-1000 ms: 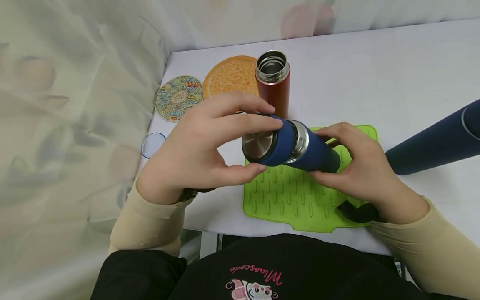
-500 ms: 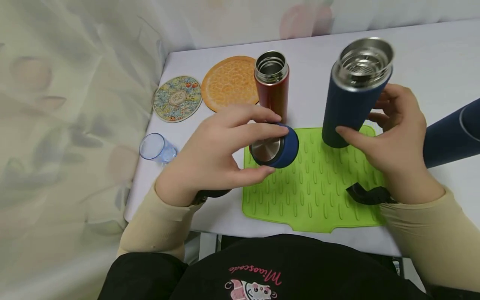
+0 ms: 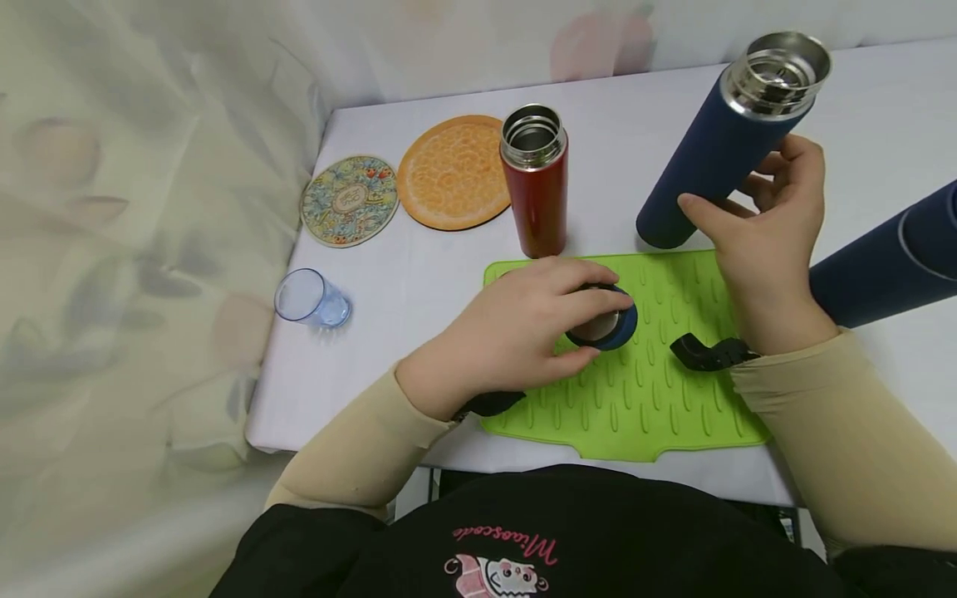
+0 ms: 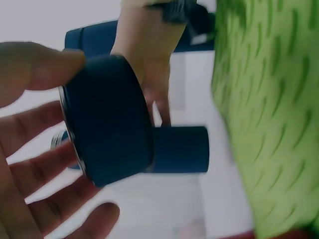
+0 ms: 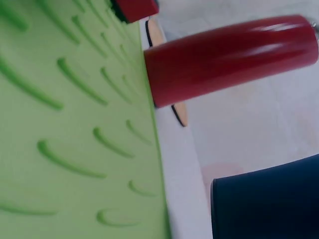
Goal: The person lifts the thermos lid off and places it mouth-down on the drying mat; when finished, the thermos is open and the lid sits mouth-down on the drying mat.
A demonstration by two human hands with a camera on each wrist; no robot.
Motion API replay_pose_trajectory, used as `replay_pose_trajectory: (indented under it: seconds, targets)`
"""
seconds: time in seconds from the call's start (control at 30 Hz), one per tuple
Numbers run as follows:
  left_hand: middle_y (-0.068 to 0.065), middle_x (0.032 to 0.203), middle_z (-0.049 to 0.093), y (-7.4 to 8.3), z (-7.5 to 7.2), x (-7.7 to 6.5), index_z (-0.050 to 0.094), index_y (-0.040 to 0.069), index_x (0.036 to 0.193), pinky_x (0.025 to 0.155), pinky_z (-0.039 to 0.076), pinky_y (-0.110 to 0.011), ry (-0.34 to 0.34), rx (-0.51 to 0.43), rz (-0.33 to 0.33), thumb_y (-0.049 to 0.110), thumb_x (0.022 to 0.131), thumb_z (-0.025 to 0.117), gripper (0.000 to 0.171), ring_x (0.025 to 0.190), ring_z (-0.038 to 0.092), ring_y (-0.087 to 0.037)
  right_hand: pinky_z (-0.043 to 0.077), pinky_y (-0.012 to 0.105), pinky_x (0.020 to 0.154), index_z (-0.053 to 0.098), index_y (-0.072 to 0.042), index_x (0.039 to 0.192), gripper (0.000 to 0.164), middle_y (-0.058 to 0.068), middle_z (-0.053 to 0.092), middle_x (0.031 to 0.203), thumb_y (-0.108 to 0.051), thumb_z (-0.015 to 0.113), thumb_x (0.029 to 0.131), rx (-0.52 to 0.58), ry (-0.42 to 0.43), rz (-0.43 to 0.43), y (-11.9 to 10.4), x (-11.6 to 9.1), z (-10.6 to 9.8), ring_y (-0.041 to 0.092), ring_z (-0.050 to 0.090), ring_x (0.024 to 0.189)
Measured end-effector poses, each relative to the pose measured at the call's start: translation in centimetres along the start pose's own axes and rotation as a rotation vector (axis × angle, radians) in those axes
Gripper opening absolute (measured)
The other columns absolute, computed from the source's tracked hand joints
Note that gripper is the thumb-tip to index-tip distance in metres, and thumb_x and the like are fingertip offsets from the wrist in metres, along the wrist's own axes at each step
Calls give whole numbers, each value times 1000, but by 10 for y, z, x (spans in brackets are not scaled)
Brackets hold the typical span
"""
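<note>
My left hand (image 3: 508, 332) pinches a navy bottle cap (image 3: 626, 322) with a steel top, above the green ridged mat (image 3: 620, 423). Thumb and fingers stand around its edge in the left wrist view, where the cap (image 4: 107, 122) looks close to the lens. At the upper right, my right hand (image 3: 781, 228) grips a navy thermos bottle (image 3: 703, 154), its steel mouth uncovered. That bottle leans to the right, its base just past the mat's back edge. Also uncapped, a red thermos bottle (image 3: 540, 203) stands upright behind the mat.
Another navy bottle (image 3: 885, 257) is at the right edge, partly behind my right forearm. To the left are a blue glass tumbler (image 3: 314, 299), a patterned round coaster (image 3: 350, 202) and an orange round mat (image 3: 456, 178). A red block-shaped piece (image 5: 137, 9) shows in the right wrist view.
The cap has come apart from the navy bottle. My right hand has carried the bottle up and away to the back right; my left hand has shifted right and lower with the cap.
</note>
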State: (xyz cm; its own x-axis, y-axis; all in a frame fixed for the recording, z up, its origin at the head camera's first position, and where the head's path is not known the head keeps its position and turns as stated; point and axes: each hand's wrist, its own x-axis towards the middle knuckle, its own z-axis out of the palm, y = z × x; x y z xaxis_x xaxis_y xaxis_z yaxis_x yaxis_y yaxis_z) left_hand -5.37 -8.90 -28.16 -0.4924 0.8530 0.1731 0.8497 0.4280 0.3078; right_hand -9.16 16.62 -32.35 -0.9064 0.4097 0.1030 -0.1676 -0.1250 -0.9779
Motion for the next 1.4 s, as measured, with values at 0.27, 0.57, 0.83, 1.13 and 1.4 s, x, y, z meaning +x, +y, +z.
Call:
replay_pose_trajectory:
  seconds: [0.27, 0.57, 0.83, 1.13, 1.4]
  targets:
    - [-1, 139, 57, 7, 33, 19, 61, 23, 139, 110, 38, -30, -162, 96, -154, 32, 92, 62, 47, 126, 54, -19, 43, 33, 95, 51, -20, 134, 78, 2, 53, 125, 11, 84, 69, -68, 1, 29, 15, 7, -1, 19, 57, 114]
    - [1, 138, 56, 4, 54, 31, 59, 24, 140, 99, 48, -34, -224, 141, -256, 35, 93, 64, 48, 121, 56, -20, 43, 33, 99, 47, -21, 137, 79, -3, 51, 128, 7, 83, 73, -237, -29, 16, 26, 7, -3, 15, 55, 117]
    - [2, 135, 57, 2, 65, 37, 59, 24, 140, 88, 51, -34, -243, 179, -292, 35, 95, 62, 47, 111, 57, -19, 47, 32, 94, 47, -22, 138, 78, -5, 52, 127, 4, 84, 74, -299, -33, 4, 29, 6, -6, 13, 56, 116]
    - [2, 132, 57, 0, 71, 38, 58, 24, 140, 85, 51, -34, -258, 192, -302, 36, 95, 62, 47, 108, 57, -18, 49, 28, 92, 50, -22, 139, 76, -4, 53, 129, -2, 87, 75, -334, -14, 16, 26, 5, -5, 13, 57, 117]
    - [2, 133, 57, 1, 75, 39, 57, 24, 141, 84, 53, -36, -275, 199, -310, 37, 95, 63, 48, 110, 57, -19, 50, 26, 93, 46, -25, 143, 75, -6, 50, 133, -10, 85, 80, -451, -32, 12, 32, 6, -8, 9, 54, 117]
